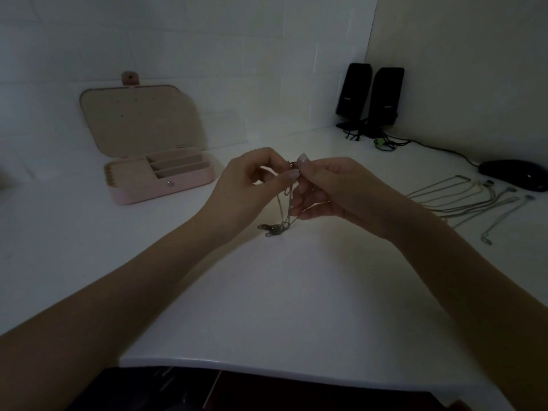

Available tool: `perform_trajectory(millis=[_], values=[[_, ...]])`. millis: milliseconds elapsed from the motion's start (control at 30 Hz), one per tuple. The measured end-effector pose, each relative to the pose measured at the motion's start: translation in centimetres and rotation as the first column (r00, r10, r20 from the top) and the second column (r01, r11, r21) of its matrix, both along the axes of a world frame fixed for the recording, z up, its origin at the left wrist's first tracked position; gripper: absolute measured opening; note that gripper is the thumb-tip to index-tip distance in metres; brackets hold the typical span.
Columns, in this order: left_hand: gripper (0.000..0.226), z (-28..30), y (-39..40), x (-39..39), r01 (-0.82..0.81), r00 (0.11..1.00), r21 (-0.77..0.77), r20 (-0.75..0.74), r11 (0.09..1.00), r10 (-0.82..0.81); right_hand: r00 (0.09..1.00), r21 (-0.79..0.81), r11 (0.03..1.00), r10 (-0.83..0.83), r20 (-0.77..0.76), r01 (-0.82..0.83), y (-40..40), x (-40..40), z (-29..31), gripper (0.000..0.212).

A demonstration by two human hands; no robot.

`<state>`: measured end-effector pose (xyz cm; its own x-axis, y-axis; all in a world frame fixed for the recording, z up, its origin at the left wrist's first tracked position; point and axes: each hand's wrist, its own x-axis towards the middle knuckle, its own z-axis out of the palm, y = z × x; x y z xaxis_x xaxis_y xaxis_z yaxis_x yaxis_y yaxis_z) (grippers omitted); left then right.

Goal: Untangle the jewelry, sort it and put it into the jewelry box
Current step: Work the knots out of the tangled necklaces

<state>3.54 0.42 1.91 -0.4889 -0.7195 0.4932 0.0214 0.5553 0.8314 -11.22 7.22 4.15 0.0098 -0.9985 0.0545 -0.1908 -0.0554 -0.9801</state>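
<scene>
Item in hand: a tangled chain cluster [283, 209], which is hanging between both hands above the white table [267, 307], its lower end bunching in a knot that is touching or nearly touching the surface. The left hand [252, 179] is pinching the upper part of the cluster, fingers closed on it near a small reddish piece [292, 166]; the right hand [329, 188] is pinching the same spot from the other side, its fingers [302, 160] closed on the strands while the lower fingers are curling under the hanging lengths. Receptacle: a pink jewelry box [160, 176], which is standing open well to the left, lid leaning back, compartments showing nothing inside as far as the dim light allows. Already separated: several necklaces [462, 200], which are lying spread out to the right, near a dark computer mouse [516, 175]. Risks, as judged: the hands are pulling from one point, so a firm tug is likely tightening the lower knot rather than freeing it; thin links are liable to be kinking or snapping under that strain; the low light is making individual strands hard to follow; a freed chain swung rightward is at risk of re-tangling with the sorted necklaces; the small reddish piece may be slipping off and dropping.
</scene>
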Motion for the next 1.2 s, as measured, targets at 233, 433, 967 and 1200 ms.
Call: perform_trajectory(millis=[233, 433, 967, 1200], values=[[0.019, 0.02, -0.30, -0.08, 0.075, 0.995, 0.266, -0.078, 0.961, -0.056, 0.994, -0.051, 0.993, -0.108, -0.029, 0.106, -0.24, -0.04, -0.04, 0.044], [0.020, 0.18, -0.39, -0.03, 0.132, 0.987, 0.356, -0.138, 0.925, -0.088, 0.993, -0.054, 0.992, -0.117, -0.001, 0.117, -0.41, -0.06, -0.10, 0.036], [0.008, -0.05, -0.45, 0.07, 0.069, 0.997, 0.271, -0.064, 0.960, -0.054, 0.970, -0.176, 0.956, -0.241, -0.028, 0.233, -0.75, 0.13, -0.31, 0.023], [0.013, -0.34, -0.41, -0.01, -0.102, 0.992, -0.010, 0.071, 0.995, 0.102, 0.963, -0.270, 0.934, -0.261, -0.072, 0.233, -0.88, -0.04, -0.59, 0.018]])
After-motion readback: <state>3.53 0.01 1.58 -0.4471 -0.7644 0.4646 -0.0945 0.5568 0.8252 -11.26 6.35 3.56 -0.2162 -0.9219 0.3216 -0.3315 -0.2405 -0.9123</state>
